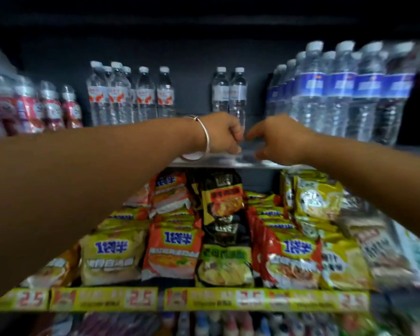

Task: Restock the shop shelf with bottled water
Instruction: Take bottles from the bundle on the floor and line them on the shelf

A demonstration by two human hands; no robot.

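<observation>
A dark-backed shop shelf (228, 163) runs across the middle of the frame, lined with bottled water. Two clear bottles (229, 93) stand alone at its centre with bare gaps either side, so this row looks only partly filled and more stock seems needed. The left hand (222, 134) is curled in front of the right bottle's base; whether it grips the bottle I cannot tell. The right hand (277, 139), fingers loosely spread, holds nothing. Blue-labelled bottles (337, 93) crowd the right, orange-labelled bottles (131, 93) the left. Noodle packets (172, 251) fill the lower shelf.
</observation>
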